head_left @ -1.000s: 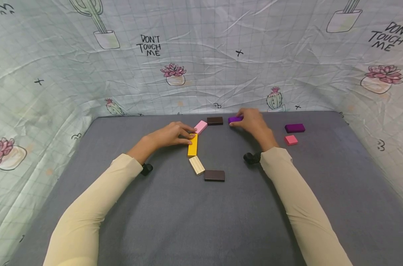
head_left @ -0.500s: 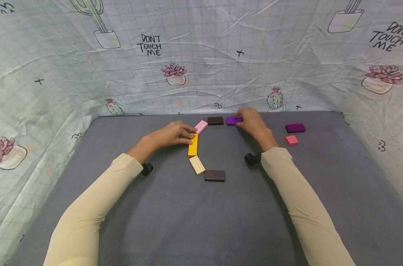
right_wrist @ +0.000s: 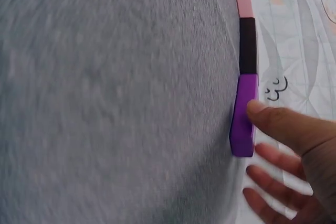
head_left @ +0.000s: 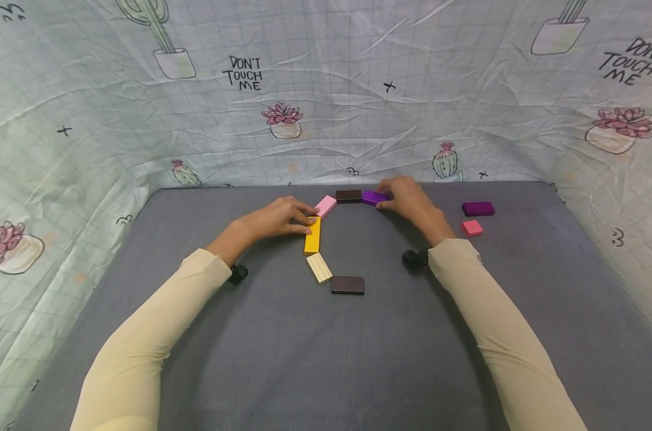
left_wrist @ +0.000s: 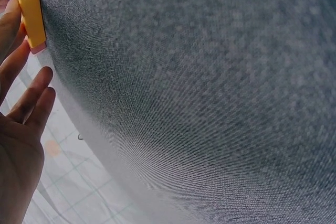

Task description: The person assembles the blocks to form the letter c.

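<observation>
In the head view my right hand [head_left: 409, 196] pinches a purple block [head_left: 374, 197] by its right end. The right wrist view shows the thumb [right_wrist: 257, 107] on that block, the other fingers spread behind it. Its left end meets a dark brown block [head_left: 349, 196], and the block slants slightly down to the right. My left hand [head_left: 274, 218] rests its fingertips on the upper end of a yellow block [head_left: 312, 236], one finger at a pink block [head_left: 326, 206]. In the left wrist view the remaining fingers [left_wrist: 39, 95] extend loosely past the yellow block.
Below the yellow block a pale wood block [head_left: 319, 267] and another dark brown block [head_left: 348, 285] continue the curved row. A dark purple block [head_left: 478, 208] and a short coral-pink block [head_left: 472, 228] lie at the right. Patterned cloth [head_left: 337, 143] stands behind the grey table [head_left: 283, 359].
My right hand has slid the purple block left until its end meets the dark brown block, and the block has turned to a slant. The left hand stays in place.
</observation>
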The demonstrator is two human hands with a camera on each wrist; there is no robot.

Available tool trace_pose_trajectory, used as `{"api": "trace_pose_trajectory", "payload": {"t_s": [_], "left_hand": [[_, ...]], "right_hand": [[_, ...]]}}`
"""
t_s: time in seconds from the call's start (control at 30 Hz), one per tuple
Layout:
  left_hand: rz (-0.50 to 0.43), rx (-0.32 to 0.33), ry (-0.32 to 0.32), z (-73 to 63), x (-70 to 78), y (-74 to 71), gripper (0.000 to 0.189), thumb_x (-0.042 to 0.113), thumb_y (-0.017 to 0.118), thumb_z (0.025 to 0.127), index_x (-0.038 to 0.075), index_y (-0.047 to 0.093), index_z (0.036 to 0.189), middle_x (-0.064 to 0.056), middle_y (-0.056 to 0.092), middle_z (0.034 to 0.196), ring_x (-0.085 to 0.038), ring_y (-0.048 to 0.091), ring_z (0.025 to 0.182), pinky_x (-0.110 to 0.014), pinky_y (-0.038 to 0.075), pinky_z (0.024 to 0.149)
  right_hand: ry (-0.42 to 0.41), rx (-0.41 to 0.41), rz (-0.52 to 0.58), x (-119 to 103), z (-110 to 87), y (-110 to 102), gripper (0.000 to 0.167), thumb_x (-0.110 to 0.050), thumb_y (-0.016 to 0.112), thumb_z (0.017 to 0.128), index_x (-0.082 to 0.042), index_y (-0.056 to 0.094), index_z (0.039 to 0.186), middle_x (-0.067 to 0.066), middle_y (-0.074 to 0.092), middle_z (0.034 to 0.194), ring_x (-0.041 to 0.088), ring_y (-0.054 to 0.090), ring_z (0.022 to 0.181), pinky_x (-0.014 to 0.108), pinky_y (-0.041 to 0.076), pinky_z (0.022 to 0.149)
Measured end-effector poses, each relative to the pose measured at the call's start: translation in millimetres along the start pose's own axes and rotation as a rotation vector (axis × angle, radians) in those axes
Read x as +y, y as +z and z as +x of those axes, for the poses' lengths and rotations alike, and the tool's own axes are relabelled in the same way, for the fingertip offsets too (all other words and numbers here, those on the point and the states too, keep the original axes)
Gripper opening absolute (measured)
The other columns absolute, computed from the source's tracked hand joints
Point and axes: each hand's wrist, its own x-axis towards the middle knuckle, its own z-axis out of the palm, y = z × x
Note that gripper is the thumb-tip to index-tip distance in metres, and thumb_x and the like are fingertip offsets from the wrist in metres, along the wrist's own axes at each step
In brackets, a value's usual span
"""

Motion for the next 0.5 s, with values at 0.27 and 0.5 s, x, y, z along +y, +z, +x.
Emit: {"api": "trace_pose_trajectory", "payload": {"t_s": [0.27, 0.5], "left_hand": [[-0.006, 0.0, -0.012, -0.2, 0.9, 1.1, 0.034, 0.024, 0.075, 0.094, 0.007, 0.074, 0.124, -0.01, 0.062, 0.142, -0.031, 0.054, 0.129, -0.048, 0.042, 0.108], [-0.011, 0.005, -0.012, -1.2, 1.5, 0.0, 0.035, 0.024, 0.075, 0.094, 0.006, 0.073, 0.125, -0.01, 0.061, 0.142, -0.031, 0.054, 0.129, -0.048, 0.042, 0.108]], "right_hand": [[-0.311, -0.051, -0.058, 9, 1.2, -7, 0.034, 0.001, 0.078, 0.086, 0.0, 0.073, 0.119, 0.02, 0.069, 0.123, 0.038, 0.06, 0.122, 0.051, 0.043, 0.108], [-0.348, -0.084, -0.093, 10, 4.9, -11, 0.034, 0.001, 0.079, 0.084, 0.0, 0.074, 0.117, 0.021, 0.07, 0.121, 0.04, 0.062, 0.118, 0.052, 0.045, 0.105]]}}
